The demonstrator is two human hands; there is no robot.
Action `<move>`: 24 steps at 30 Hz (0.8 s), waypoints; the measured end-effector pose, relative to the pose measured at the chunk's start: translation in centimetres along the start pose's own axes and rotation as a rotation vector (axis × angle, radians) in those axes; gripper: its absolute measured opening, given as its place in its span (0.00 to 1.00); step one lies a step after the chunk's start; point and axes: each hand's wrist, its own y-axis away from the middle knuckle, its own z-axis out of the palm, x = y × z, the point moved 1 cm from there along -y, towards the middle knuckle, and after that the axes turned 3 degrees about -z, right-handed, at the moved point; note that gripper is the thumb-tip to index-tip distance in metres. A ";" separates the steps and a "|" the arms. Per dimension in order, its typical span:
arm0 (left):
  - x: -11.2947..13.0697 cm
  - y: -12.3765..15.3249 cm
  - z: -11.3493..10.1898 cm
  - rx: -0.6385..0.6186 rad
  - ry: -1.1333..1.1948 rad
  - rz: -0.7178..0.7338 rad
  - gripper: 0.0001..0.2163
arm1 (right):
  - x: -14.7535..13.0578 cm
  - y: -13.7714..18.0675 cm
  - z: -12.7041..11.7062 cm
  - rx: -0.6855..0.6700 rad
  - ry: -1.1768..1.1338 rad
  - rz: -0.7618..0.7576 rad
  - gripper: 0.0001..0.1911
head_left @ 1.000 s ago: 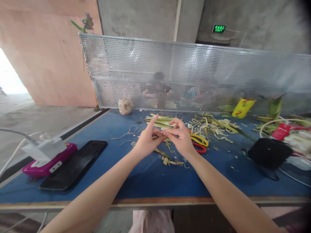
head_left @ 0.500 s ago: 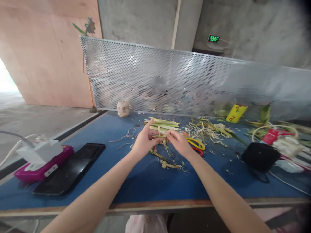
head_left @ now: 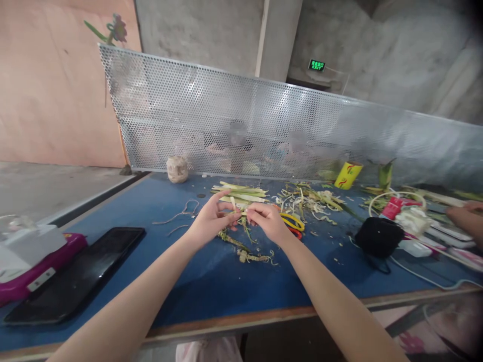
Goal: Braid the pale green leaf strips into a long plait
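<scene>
Close together over the blue table, my left hand (head_left: 211,220) and my right hand (head_left: 267,220) both pinch a pale green plant strip (head_left: 233,203). Its upper end sticks up beside my left fingers; the gripped part is mostly hidden. Under the hands lie a braided stalk-like piece (head_left: 233,241) and a knotted piece with stringy ends (head_left: 256,258). A row of flat pale green strips (head_left: 241,191) lies just beyond. To the right of my right hand are yellow and red looped handles (head_left: 293,222), apparently of scissors, partly covered by the hand.
A black phone (head_left: 83,269) and purple power strip (head_left: 56,264) lie at left. Plant scraps (head_left: 313,198), a yellow roll (head_left: 347,175), a black pouch (head_left: 378,236) and cables are to the right. A perforated metal screen (head_left: 211,120) stands behind. Another person's hand (head_left: 468,218) shows at far right.
The view has swung right, so things appear further left. Another person's hand has come into view at the far right. My hands keep their pinch on the strip, with little visible change.
</scene>
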 end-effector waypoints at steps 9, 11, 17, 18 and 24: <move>0.4 -0.2 -0.8 0.097 0.109 0.007 0.25 | 0.1 0.1 -0.8 0.101 -0.031 -0.032 0.18; 0.6 -0.2 -1.1 0.121 0.249 0.026 0.26 | 0.6 -0.1 -1.2 0.199 -0.029 -0.060 0.16; 0.4 -0.1 -0.5 -0.039 0.423 -0.092 0.23 | 1.1 -0.3 -0.3 0.080 0.036 0.050 0.13; 0.3 -0.1 -0.4 -0.036 0.439 -0.100 0.23 | 1.0 -0.3 0.0 0.059 0.027 0.070 0.12; -0.3 -0.3 -0.8 -0.073 0.455 -0.116 0.28 | 0.6 -0.2 0.4 -0.074 -0.101 0.104 0.12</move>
